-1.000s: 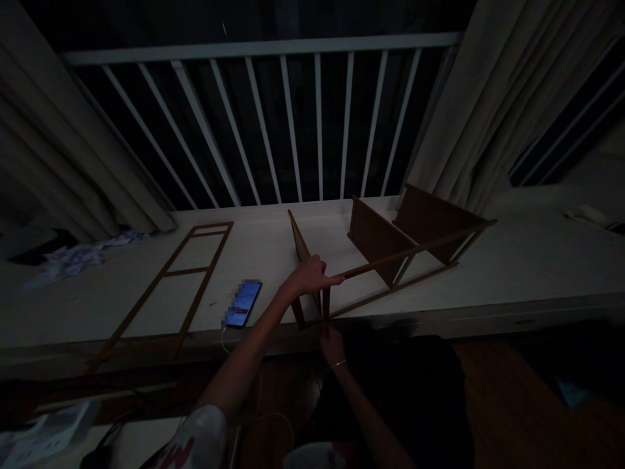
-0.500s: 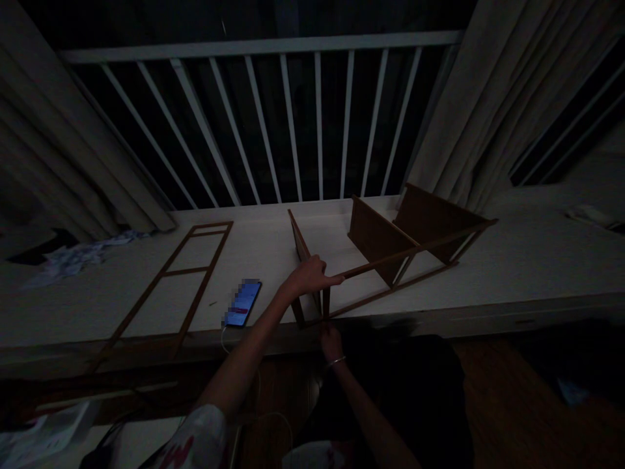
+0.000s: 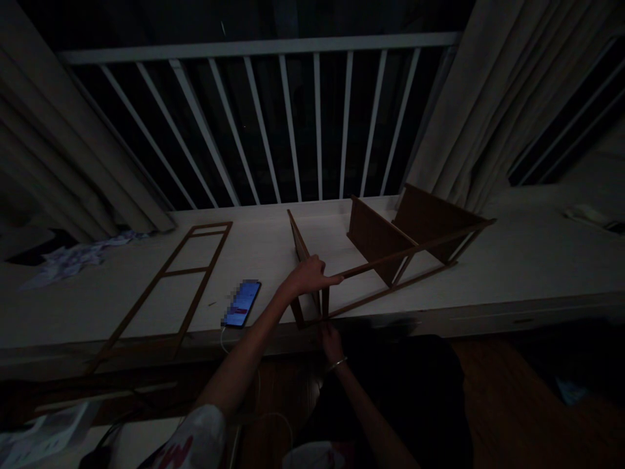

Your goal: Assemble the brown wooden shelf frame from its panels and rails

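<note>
A brown wooden shelf unit (image 3: 374, 264) lies on its side on the white window ledge, with several boards standing up between its rails. My left hand (image 3: 308, 276) is closed over the upper rail near the unit's left end, thumb stretched along it to the right. Below, at the lower rail by the ledge's front edge, my right hand (image 3: 332, 343) is closed with its fingertips against the wood. Whatever it pinches is too dark and small to make out. A separate ladder-like wooden side frame (image 3: 185, 270) lies flat to the left.
A lit phone (image 3: 244, 304) with a white cable lies left of my arm, near a tiny dark piece (image 3: 211, 303). White railings (image 3: 317, 130) stand behind the ledge between curtains (image 3: 488, 98). Crumpled cloth (image 3: 73, 260) lies far left; a pale box (image 3: 63, 430) is lower left.
Almost nothing differs. My right hand and wrist have shifted very slightly at the lower rail; my left hand keeps its hold, and the shelf unit stays in place.
</note>
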Demonstrator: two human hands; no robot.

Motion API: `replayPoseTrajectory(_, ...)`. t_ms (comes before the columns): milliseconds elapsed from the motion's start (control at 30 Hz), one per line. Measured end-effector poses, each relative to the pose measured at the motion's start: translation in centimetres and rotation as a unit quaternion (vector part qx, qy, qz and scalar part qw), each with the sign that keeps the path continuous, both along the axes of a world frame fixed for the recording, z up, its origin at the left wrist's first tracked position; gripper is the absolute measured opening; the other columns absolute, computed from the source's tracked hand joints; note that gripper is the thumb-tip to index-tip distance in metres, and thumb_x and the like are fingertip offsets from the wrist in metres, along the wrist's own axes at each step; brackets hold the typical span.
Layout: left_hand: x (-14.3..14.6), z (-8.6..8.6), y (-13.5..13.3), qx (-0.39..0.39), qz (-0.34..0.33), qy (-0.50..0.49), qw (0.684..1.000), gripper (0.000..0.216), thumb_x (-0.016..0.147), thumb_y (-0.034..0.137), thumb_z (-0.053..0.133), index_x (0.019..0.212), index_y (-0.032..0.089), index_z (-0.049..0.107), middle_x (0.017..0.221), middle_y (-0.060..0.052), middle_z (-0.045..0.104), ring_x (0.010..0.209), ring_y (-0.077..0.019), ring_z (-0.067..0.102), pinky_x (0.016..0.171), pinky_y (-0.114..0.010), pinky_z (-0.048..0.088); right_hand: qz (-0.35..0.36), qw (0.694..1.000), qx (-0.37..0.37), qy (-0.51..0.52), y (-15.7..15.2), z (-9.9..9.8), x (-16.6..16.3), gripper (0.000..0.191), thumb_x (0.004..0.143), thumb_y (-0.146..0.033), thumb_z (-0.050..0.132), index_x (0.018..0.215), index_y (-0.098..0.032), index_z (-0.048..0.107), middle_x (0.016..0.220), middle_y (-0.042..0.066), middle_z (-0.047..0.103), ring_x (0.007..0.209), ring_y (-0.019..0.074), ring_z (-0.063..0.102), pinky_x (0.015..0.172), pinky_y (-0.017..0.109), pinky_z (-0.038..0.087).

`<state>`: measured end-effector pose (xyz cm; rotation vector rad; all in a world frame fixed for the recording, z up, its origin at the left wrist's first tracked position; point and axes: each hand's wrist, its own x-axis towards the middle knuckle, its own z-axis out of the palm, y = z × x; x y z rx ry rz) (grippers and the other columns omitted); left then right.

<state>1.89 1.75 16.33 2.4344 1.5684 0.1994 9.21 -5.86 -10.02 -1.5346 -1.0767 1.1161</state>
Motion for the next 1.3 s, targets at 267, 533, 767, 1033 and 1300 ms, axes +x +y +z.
replayPoseTrajectory(267,-0.2,-0.4,0.1,0.012,-0.008,-0.013,1.000,0.056,0.063,0.066,0.037,0.068,0.014,0.056,0.084,-0.008,0.054,0.072,-0.0178,0.052,0.065,-0.028,0.038,-0.011,0.999,0.029,-0.026,0.1,1.0,0.0,0.037,0.074,-0.042,0.038,0.077,-0.012,0.061,0.067,0.007,0.063,0.059,0.0163,0.054,0.056,0.025,0.040)
replayPoseTrajectory(533,-0.1,-0.2,0.0,0.004,0.003,0.005,1.000,0.052,0.064,0.064,0.038,0.069,0.015,0.056,0.084,-0.008,0.054,0.072,-0.0174,0.052,0.066,-0.027,0.038,-0.010,1.000,0.015,-0.016,0.6,0.8,0.1,0.035,0.073,-0.036,0.038,0.079,-0.011,0.061,0.072,0.007,0.064,0.064,0.0162,0.055,0.059,0.024,0.040)
replayPoseTrajectory(767,-0.2,-0.3,0.1,0.011,-0.002,0.000,1.000,0.051,0.064,0.062,0.039,0.069,0.015,0.056,0.084,-0.008,0.054,0.070,-0.0170,0.053,0.061,-0.026,0.038,-0.027,0.998,0.028,-0.043,0.5,0.8,0.3,0.031,0.072,-0.030,0.037,0.077,-0.011,0.061,0.074,0.007,0.064,0.067,0.0154,0.054,0.063,0.023,0.039)
replayPoseTrajectory(1033,-0.3,-0.7,0.4,0.022,-0.012,0.001,1.000,0.053,0.064,0.065,0.038,0.068,0.015,0.056,0.085,-0.008,0.054,0.071,-0.0175,0.053,0.062,-0.027,0.038,-0.009,0.998,0.025,-0.061,0.3,0.5,0.1,0.030,0.074,-0.029,0.036,0.079,-0.012,0.061,0.072,0.007,0.064,0.064,0.0156,0.054,0.060,0.023,0.039)
replayPoseTrajectory(1300,-0.3,-0.5,0.3,0.011,-0.006,0.003,1.000,0.054,0.064,0.065,0.038,0.070,0.015,0.056,0.087,-0.009,0.054,0.071,-0.0176,0.053,0.063,-0.027,0.038,-0.001,0.989,0.038,-0.144,-0.2,1.2,0.5,0.027,0.075,-0.022,0.037,0.079,-0.013,0.062,0.076,0.009,0.065,0.067,0.0166,0.058,0.062,0.022,0.040)
